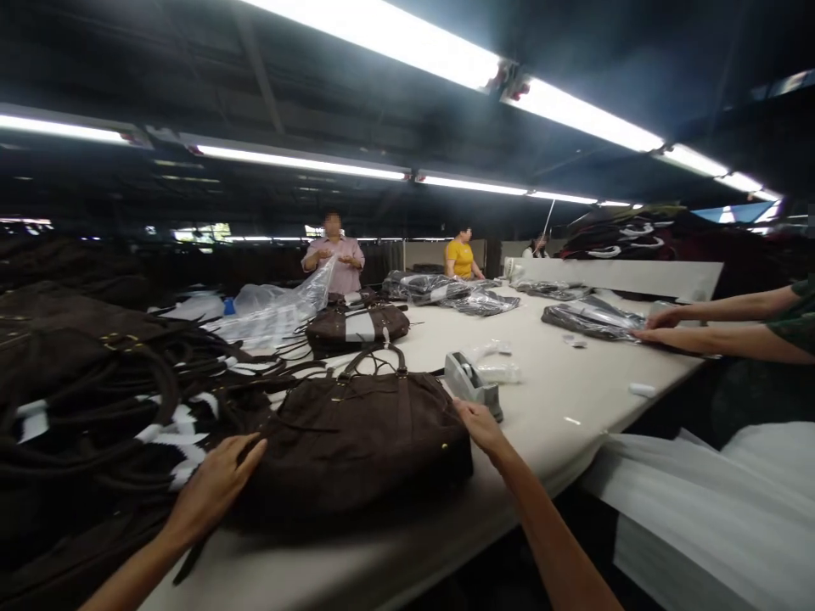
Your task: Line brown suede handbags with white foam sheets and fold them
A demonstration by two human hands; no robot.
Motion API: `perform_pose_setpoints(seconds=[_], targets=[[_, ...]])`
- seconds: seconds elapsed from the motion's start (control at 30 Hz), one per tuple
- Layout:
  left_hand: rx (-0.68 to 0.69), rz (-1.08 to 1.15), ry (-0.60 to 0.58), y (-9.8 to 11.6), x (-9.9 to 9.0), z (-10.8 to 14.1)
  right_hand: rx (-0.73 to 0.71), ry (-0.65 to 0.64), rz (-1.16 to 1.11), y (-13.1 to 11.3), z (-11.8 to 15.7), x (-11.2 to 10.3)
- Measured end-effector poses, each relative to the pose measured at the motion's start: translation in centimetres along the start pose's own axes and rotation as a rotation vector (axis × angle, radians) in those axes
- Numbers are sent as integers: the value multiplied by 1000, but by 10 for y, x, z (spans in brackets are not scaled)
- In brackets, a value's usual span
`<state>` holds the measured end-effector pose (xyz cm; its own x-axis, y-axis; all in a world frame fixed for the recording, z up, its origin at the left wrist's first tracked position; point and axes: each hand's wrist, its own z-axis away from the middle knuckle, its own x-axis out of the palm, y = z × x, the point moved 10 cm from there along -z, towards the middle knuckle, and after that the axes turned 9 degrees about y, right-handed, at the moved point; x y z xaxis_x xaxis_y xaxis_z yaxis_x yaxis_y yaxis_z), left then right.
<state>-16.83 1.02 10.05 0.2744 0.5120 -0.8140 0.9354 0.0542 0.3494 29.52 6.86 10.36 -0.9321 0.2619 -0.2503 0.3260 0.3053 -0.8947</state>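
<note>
A dark brown handbag [375,441] with two looped handles and small brass-coloured fittings sits upright on the pale table in front of me. My left hand [220,479] is closed on the bag's left side, with dark fabric between thumb and fingers. At the upper right corner, my right hand [479,423] grips the bag's edge, its thumb and fingers partly hidden. A grey tape dispenser [472,386] stands just behind my right hand. The bag's underside and back are out of sight.
Dark bags with white-wrapped handles [171,433] are heaped at the left. Beyond lie another brown bag [382,329], clear plastic sheets [273,310] and plastic-wrapped bags [420,287]. At right, a co-worker's hands [662,327] touch a wrapped bag [586,316]; white sheeting [719,484] hangs below the table edge.
</note>
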Motion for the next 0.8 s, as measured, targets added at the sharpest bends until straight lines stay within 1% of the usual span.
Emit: perform_pose_setpoints(seconds=[0.07, 0.1, 0.17, 0.2, 0.23, 0.3, 0.37, 0.43, 0.5, 0.53, 0.6, 0.7, 0.73, 0.8], targets=[[-136, 83, 80, -18, -12, 23, 33, -12, -12, 9, 25, -1], [-216, 126, 107, -26, -18, 32, 48, 7, -18, 12, 39, -3], [-328, 203, 125, -33, -26, 50, 70, 87, -16, 16, 61, -9], [-342, 239, 126, -33, -29, 57, 85, 121, -12, 19, 69, -12], [-332, 276, 122, -31, -31, 64, 100, 139, -12, 21, 75, -14], [-262, 340, 89, -26, -32, 77, 122, 122, -43, 26, 78, -13], [-132, 370, 17, -19, -31, 89, 135, 80, -82, 30, 73, -10], [15, 354, -53, -10, -31, 97, 142, 80, -77, 35, 65, -10], [118, 307, -69, -2, -36, 101, 140, 101, -43, 37, 59, -10], [145, 278, -44, 1, -42, 100, 134, 110, -25, 36, 57, -11], [172, 224, 46, 10, -59, 96, 114, 111, 5, 30, 57, -14], [176, 214, 160, 20, -86, 95, 129, 76, -7, 22, 62, -25], [163, 230, 175, 20, -91, 96, 155, 61, -41, 21, 65, -30], [118, 265, 186, 14, -95, 97, 214, 9, -116, 23, 70, -35]])
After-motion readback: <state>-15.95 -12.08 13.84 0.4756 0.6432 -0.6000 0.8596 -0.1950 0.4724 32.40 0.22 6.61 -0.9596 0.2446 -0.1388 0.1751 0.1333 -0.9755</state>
